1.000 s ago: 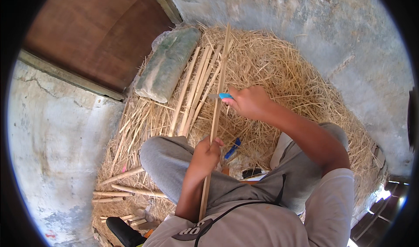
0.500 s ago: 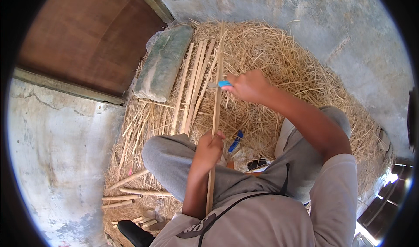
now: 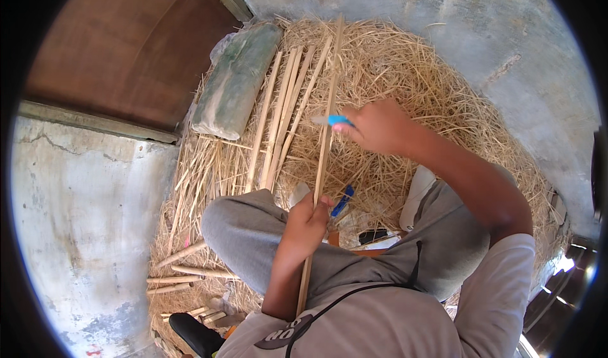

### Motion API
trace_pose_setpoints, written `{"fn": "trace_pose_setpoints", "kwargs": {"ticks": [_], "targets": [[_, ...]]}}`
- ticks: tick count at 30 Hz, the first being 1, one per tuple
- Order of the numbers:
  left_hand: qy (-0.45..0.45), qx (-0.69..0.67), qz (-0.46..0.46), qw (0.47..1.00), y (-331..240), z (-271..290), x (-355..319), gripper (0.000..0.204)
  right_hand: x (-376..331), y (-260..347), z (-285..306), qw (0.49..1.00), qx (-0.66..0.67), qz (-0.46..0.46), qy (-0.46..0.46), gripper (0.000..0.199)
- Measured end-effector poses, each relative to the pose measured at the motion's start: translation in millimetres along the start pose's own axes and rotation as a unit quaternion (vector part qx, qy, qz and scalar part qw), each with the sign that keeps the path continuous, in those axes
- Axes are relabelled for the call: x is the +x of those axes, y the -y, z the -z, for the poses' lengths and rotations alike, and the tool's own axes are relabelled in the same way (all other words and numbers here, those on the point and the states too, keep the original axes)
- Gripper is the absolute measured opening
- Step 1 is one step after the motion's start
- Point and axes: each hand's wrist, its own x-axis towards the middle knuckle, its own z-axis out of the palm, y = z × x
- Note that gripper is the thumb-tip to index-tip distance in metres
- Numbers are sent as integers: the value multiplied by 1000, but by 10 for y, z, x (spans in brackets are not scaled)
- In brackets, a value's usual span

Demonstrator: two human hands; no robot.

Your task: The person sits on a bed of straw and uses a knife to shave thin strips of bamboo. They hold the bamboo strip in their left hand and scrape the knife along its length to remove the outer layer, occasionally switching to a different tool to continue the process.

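The left hand (image 3: 305, 225) is wrapping its fingers around the long strip (image 3: 333, 89), which is extending from the lap (image 3: 348, 272) above the straw (image 3: 396, 60). The right hand's (image 3: 379, 126) fingers are pinching the blue knife (image 3: 339, 120), blade (image 3: 321, 120) crossing the strip; a shallow, steady angle is probably serving best.

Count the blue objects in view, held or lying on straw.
2. A blue-handled knife in the right hand; a darker blue object on the straw, right of the left hand. Others may be hidden under the straw.
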Motion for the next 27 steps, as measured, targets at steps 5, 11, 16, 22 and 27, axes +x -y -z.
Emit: {"fn": "trace_pose_setpoints", "kwargs": {"ticks": [5, 11, 16, 22, 27], "targets": [[-14, 58, -26, 998, 96, -56, -27, 17, 84, -115, -113, 998, 16, -50, -29, 55], [-9, 120, -45, 992, -89, -130, -75, 20, 176, -477, 85, 998, 32, -53, 20, 59], [-69, 209, -50, 974, -83, -58, -50, 16, 14, 10, -53, 997, 24, 35, 62, 64], [-37, 283, -69, 956, -147, -187, -151, 16, 162, -520, 51, 990, 38, -112, 72, 67], [-93, 290, -51, 951, -121, -130, -65, 18, -30, 1, -37, 992, 88, -7, 86, 66]]}}
